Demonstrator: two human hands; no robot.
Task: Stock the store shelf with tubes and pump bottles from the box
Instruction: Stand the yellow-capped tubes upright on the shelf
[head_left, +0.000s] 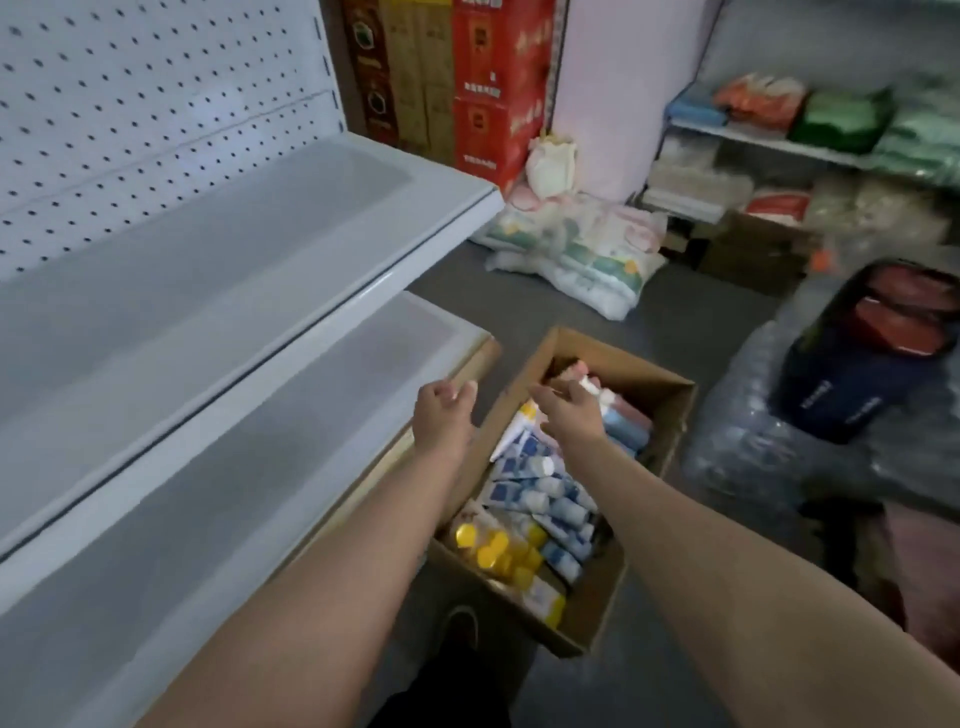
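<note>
An open cardboard box (654, 441) stands on the floor beside the white shelf unit. It holds blue-and-white tubes (540, 493), yellow-capped bottles (493, 553) and pink and blue pump bottles (623, 415) at its far end. My right hand (569, 410) reaches over the far part of the box, fingers extended just above the pump bottles and holding nothing. My left hand (444, 413) hovers at the box's left wall by the lower shelf's corner, fingers loosely curled and empty. The lower shelf (260, 441) and the upper shelf (208, 260) are bare.
Sacks (576, 244) lie on the grey floor beyond the box. Red cartons (493, 88) stack against the back wall. Plastic-wrapped bottle packs with a dark bag on top (852, 374) sit to the right. Stocked racks (810, 135) fill the back right.
</note>
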